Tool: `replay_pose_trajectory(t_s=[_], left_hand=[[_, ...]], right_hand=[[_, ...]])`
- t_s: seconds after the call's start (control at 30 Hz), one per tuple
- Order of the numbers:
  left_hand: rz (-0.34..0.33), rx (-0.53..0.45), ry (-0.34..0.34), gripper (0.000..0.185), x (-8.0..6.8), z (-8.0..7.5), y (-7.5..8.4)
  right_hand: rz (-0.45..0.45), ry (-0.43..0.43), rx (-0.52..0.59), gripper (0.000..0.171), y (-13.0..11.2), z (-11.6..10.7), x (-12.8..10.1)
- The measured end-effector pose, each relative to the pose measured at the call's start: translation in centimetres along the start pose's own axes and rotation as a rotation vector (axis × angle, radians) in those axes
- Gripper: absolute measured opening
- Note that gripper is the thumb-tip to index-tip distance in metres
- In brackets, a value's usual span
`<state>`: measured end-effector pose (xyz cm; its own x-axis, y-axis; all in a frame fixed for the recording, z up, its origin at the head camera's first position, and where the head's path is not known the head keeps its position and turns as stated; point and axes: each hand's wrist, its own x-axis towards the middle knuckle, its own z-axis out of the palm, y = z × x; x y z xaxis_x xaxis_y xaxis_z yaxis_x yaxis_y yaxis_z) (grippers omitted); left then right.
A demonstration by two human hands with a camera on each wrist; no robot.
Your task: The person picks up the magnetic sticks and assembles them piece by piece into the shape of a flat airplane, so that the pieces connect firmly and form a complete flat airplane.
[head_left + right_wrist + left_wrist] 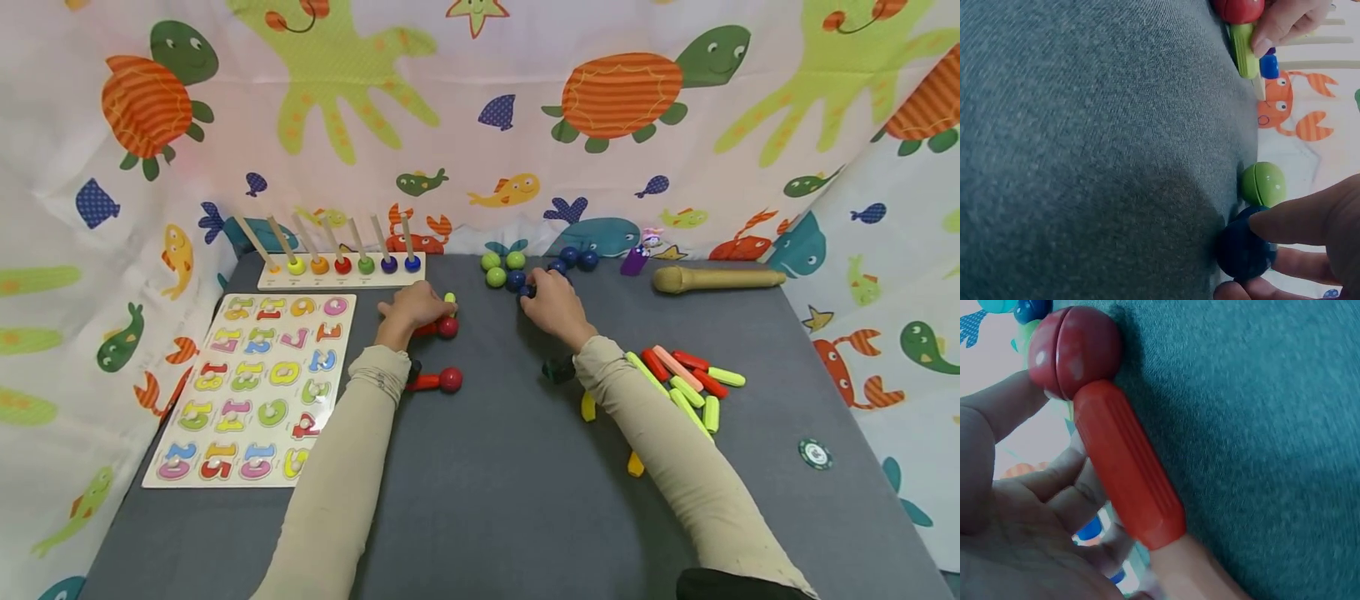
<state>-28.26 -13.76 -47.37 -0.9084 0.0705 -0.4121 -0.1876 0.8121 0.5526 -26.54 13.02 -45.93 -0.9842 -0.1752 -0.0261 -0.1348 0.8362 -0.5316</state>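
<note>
In the head view my left hand (415, 311) is at a red ball (447, 327) with a red stick (425, 330) on one side and a lime green stick (450, 298) behind it. The left thumb and a finger pinch the lime green stick (1245, 53) close to the ball. Below lies a second red ball (450, 380) joined to a red stick (425, 382). My right hand (557, 307) grips a dark blue ball (1246, 250) between thumb and fingers. Beside it are several blue balls (588, 261) and green balls (496, 277).
A number puzzle board (341, 333) and a peg board (273, 279) with coloured rings stand left. Loose red, pink and lime sticks (686, 390) lie beyond the right forearm, yellow sticks (588, 407) under it. A wooden rod (717, 279), purple toy (634, 262) and chip (815, 454) are rightward.
</note>
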Motion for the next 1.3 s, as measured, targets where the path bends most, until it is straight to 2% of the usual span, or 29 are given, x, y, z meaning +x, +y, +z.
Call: replay_pose_trajectory(t_s=[0.13,0.17,0.27,0.33,0.53,0.6,0.8,0.9,1.07,1.2,1.3], left_hand=[[-0.011,-0.034,-0.004,0.036,4.9,1.4,-2.7],[-0.007,-0.051,-0.007,0.035,5.5,1.5,-3.1],[0.004,-0.095,-0.013,0.034,5.9,1.3,-3.6],[0.007,-0.106,-0.014,0.034,5.4,0.9,-3.5],[0.029,-0.151,-0.008,0.046,-1.1,-1.2,-0.3],[0.044,-0.166,-0.005,0.048,-2.2,-1.4,0.2],[0.1,-0.232,-0.039,0.041,-2.4,-1.4,-0.1],[0.132,-0.263,-0.058,0.04,-2.3,-1.2,0.0],[0.159,-0.29,-0.082,0.04,-2.4,-1.1,0.1],[0.155,-0.297,-0.073,0.037,-2.5,-1.1,0.0],[0.15,-0.32,-0.064,0.034,-2.5,-1.2,-0.3]], right_hand=[[-0.02,-0.001,0.043,0.036,0.0,0.4,0.2],[-0.026,-0.002,0.059,0.036,0.0,0.4,0.2],[-0.031,-0.019,0.113,0.035,0.0,0.5,0.4],[-0.021,-0.041,0.16,0.034,-0.3,0.6,0.5],[0.024,-0.11,0.409,0.03,-2.2,1.3,1.3],[0.047,-0.122,0.498,0.03,-2.9,1.8,1.8],[0.118,-0.142,0.737,0.03,-5.0,3.3,3.0],[0.134,-0.14,0.797,0.031,-5.7,3.7,3.3],[0.124,-0.137,0.768,0.031,-6.5,4.0,3.4],[0.129,-0.153,0.76,0.03,-6.4,3.9,3.3],[0.094,-0.171,0.753,0.031,-6.2,3.4,3.1]])
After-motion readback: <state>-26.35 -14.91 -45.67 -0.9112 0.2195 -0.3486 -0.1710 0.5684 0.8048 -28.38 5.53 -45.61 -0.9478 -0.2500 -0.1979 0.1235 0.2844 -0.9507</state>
